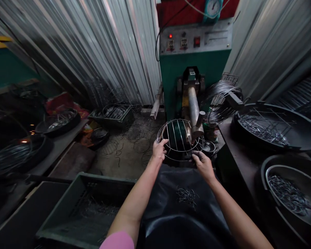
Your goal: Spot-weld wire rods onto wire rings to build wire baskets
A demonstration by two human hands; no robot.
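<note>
A round wire rack [174, 135] with parallel cross bars is held in front of the green machine [168, 83], just under the end of its metal arm [194, 103]. My left hand [160, 150] grips the rack's left rim, index finger stretched along it. On the near right rim, my right hand [202, 164] pinches with thumb and fingertips; whether a small wire piece is also between them I cannot tell. Short cut wires [187, 197] lie in a small heap on the black apron [168, 207] over my lap.
On the right bench [230, 138] sit a wide black pan [264, 147] and a bowl [272, 169] of short wire pieces. A green crate [80, 176] stands at lower left. A coil of wire rings [215, 93] hangs right of the machine. Wire scraps litter the floor.
</note>
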